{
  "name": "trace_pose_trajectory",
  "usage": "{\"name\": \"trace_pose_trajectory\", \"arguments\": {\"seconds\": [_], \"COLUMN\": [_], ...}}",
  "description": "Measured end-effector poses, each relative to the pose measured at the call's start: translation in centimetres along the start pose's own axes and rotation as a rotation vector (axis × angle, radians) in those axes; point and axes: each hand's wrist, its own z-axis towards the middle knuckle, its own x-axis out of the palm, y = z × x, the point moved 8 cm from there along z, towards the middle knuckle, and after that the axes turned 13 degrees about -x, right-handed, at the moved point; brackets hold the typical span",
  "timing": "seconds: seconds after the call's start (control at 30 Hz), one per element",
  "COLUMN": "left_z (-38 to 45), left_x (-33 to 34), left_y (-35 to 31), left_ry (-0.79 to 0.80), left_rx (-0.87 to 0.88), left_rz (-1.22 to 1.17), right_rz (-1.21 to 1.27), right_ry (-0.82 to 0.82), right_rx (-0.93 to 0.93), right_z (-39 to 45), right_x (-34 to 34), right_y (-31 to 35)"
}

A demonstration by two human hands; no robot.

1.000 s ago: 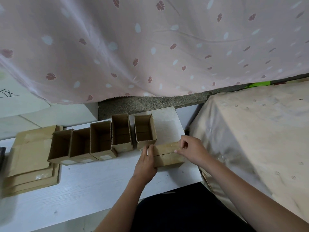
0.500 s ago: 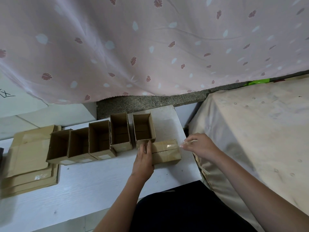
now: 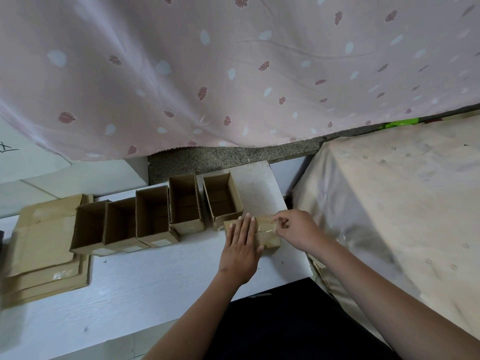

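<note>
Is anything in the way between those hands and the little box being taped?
Nothing visible. The left hand lies flat on the closed box, and the right hand pinches clear tape on its top.

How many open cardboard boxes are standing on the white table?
5, in one row: far-left box, second box, middle box, fourth box, rightmost box near the left hand. None looks hidden.

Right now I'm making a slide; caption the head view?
Left hand presses a small box while right hand pinches tape across its top.
</note>
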Motion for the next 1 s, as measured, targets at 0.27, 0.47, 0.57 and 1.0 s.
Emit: {"name": "trace_pose_trajectory", "arguments": {"seconds": [0.27, 0.47, 0.57, 1.0], "left_z": [-0.1, -0.1, 0.0, 0.0], "left_x": [0.4, 0.3, 0.3, 0.5], "left_y": [0.1, 0.2, 0.1, 0.1], "left_ry": [0.003, 0.015, 0.016, 0.01], "left_rx": [-0.025, -0.027, -0.025, -0.032], "left_rz": [0.025, 0.017, 0.016, 0.031], "right_rz": [-0.077, 0.005, -0.024, -0.034], "right_ry": [-0.009, -0.127, -0.125, 0.021], "right_rx": [0.041, 0.032, 0.063, 0.104], "right_z": [-0.7, -1.2, -1.4, -1.6], "right_x": [-1.1, -3.7, -4.1, -1.1], "right_y": [-1.7, -2.8, -3.5, -3.3]}}
